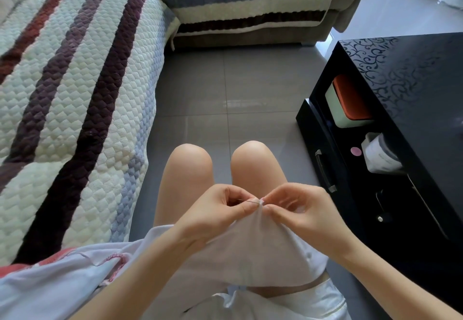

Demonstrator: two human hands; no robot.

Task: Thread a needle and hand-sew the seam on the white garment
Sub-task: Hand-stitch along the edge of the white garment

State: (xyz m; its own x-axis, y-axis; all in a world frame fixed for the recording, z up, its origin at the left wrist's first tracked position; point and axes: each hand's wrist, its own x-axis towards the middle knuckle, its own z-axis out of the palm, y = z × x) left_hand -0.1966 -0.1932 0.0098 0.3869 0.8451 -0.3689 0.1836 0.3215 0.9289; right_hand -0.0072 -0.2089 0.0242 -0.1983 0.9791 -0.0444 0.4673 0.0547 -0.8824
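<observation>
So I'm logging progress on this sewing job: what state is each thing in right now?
Garment: bunched, lifted into a peak over the lap.
Needle: stuck through that peak.
Left hand: pinches garment.
Right hand: pinches garment.
Drawer: open.
Box: lid on.

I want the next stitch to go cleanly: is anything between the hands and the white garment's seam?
Nothing visible does. The left hand holds the needle right at the raised fold of the white garment, which the right hand pinches.
</observation>
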